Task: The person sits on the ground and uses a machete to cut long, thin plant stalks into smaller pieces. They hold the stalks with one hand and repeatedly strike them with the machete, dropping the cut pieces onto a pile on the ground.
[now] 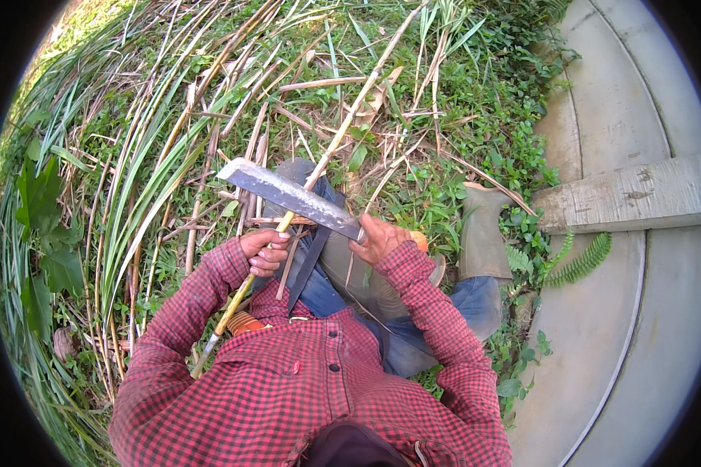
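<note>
My left hand (264, 251) is closed around a long yellow cane stalk (340, 134), which slants from beside my left side up to the far edge of the view. In my right hand (381, 239) is a machete (288, 196) with a broad dark blade, its handle mostly hidden by the fingers. The blade points to the left and lies across the stalk just beyond my left fist. Whether its edge touches the stalk I cannot tell.
Cut stalks and long green leaves (144, 198) cover the grass on the left. My boots (483, 233) and bent legs are below the blade. At right, a wooden beam (619, 196) lies against grey concrete (592, 311) with a fern (580, 261) beside it.
</note>
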